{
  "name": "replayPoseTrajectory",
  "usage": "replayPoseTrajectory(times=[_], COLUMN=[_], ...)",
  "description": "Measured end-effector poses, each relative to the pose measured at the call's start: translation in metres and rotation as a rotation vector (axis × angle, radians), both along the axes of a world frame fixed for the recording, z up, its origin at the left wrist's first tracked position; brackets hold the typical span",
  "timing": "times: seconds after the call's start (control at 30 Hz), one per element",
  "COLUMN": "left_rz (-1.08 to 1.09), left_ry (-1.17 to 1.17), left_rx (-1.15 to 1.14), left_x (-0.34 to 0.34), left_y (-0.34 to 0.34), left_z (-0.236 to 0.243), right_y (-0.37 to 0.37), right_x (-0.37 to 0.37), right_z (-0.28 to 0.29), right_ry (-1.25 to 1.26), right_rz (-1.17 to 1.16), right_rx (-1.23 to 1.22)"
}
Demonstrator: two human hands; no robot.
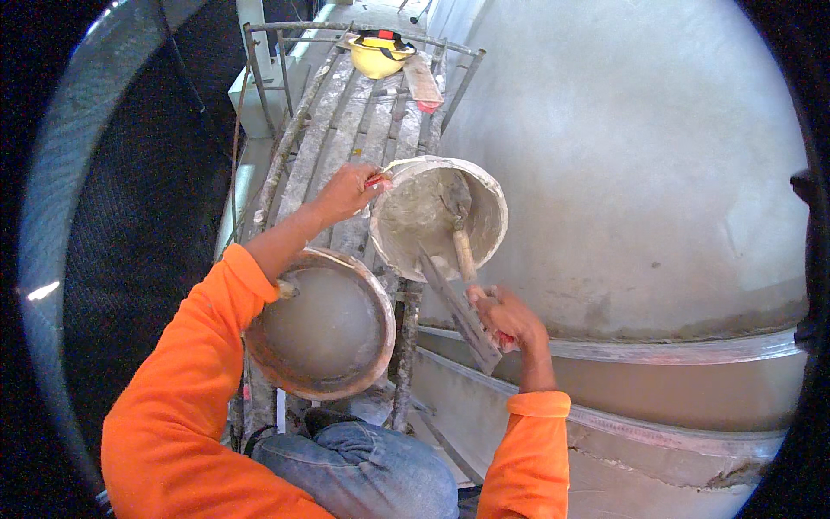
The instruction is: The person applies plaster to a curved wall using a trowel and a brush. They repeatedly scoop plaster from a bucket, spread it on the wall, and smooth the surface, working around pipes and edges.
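Orange sleeve nearest. Left hand pinches rim of bucket, probably steadying it on planks; right hand grips flat trowel, apparently wooden-handled trowel too, blade inside bucket. Basin close, likely for reach.

Wall: glowing softly pale beyond the right hand, dimming toward its base
Dark mesh: sinking into grainy near-black left of the left hand
White spot: glaring far to the left hand's left
Upper bucket: shading its own inside between the hands
Lower bucket: catching a dull sheen below the left hand
Helmet: softening in detail ahead of the hands
Fisheye rim: blackening all around, bending edges farthest from the hands
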State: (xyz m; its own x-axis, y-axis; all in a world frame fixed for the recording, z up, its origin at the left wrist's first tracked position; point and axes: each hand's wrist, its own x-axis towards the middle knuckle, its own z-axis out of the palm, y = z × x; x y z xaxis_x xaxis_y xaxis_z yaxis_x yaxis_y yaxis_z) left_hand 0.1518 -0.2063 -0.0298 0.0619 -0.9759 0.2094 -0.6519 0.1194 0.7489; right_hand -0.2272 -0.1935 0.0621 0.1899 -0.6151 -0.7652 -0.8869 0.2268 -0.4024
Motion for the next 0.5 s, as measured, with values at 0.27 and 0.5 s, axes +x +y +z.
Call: replayPoseTrajectory(times=[0.27,0.5], left_rz=[-0.046,0.028], left_ry=[0.005,0.025], left_rx=[-0.066,0.061], left_x=[-0.001,0.001], left_y=[-0.002,-0.009], left_z=[-0.006,-0.02], right_y=[0.024,0.08], right_x=[-0.072,-0.123], right_z=[-0.108,-0.167], right_ry=[-0.441,-0.703], right_rz=[-0.091,-0.732], right_rx=[0.082,0.293])
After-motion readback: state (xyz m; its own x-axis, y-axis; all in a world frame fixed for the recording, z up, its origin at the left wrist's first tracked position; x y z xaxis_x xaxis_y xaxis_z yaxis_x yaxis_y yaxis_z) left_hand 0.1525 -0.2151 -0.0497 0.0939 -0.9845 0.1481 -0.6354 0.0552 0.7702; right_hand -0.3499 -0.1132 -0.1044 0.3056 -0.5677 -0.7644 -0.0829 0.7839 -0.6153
